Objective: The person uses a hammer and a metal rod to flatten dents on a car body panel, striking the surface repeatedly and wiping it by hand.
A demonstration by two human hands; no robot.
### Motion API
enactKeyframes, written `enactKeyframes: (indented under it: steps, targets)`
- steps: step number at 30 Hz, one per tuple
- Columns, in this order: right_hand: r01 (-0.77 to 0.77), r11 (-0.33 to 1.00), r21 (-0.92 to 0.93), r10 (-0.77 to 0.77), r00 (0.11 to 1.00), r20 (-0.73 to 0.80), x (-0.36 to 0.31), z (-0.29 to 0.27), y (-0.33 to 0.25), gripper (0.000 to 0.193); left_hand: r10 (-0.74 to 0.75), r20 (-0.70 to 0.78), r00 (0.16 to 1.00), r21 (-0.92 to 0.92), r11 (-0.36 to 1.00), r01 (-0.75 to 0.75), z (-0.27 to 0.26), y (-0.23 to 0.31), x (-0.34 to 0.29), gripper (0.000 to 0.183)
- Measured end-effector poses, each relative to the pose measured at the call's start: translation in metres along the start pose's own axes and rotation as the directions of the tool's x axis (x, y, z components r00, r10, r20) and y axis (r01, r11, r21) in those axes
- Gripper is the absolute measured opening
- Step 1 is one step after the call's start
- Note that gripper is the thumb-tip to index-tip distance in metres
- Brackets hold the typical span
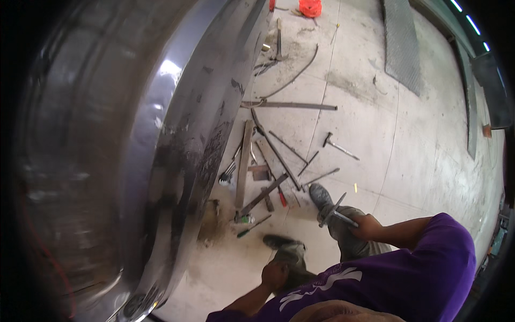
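My right hand (367,227) is wrapped round the handle of a hammer (333,210) with a long, slim, pointed head. The hammer is held in front of my right leg, above the floor. My left hand (275,274) rests by my left knee; its fingers are too dark and blurred to make out, and no tool shows in it. Nearest to it on the floor lies a screwdriver-like tool with a green handle (244,233). A large, shiny, dark metal panel (188,145), like a vehicle's side, stands along my left.
Flat bars (244,166), long rods (276,150) and a red-handled tool (282,198) lie between the panel and my feet. Another hammer (341,146) lies farther right, a long-handled one (279,43) farther off. A red bag-like thing (310,7) sits at the far end; a textured grey sheet (402,45) lies beyond.
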State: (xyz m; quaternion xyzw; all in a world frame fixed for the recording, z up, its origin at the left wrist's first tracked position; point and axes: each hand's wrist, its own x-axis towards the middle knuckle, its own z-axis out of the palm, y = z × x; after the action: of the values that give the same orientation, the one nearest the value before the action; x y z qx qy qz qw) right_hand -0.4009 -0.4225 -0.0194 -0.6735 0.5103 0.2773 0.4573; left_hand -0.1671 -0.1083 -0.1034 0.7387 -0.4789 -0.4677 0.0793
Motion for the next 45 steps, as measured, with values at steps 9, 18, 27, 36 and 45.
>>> enactKeyframes:
  steps: [9,18,27,36,45]
  targets:
    - [-0.221,0.899,0.378,0.202,0.975,0.091,-0.009,0.023,0.058,0.027,0.436,0.007,0.9,0.738,0.605,-0.299,-0.127,0.171,0.118,0.046]
    - [-0.252,0.77,0.587,0.343,0.938,-0.047,-0.047,0.001,0.162,0.026,0.467,-0.199,0.862,0.969,-0.038,0.244,-0.43,0.332,0.312,0.057]
    - [-0.52,0.213,0.827,0.651,0.707,0.276,-0.118,-0.023,0.226,0.017,0.124,-0.153,0.98,0.873,-0.448,0.193,-0.448,0.329,0.351,0.08]
    - [-0.46,0.14,0.877,0.6,0.744,0.294,-0.129,-0.023,0.232,0.018,-0.039,-0.002,0.999,0.847,-0.532,-0.019,-0.412,0.275,0.289,0.085]
    - [-0.459,0.108,0.882,0.583,0.748,0.318,-0.137,0.027,0.23,0.016,0.042,0.037,0.998,0.945,-0.326,-0.022,-0.421,0.287,0.286,0.076]
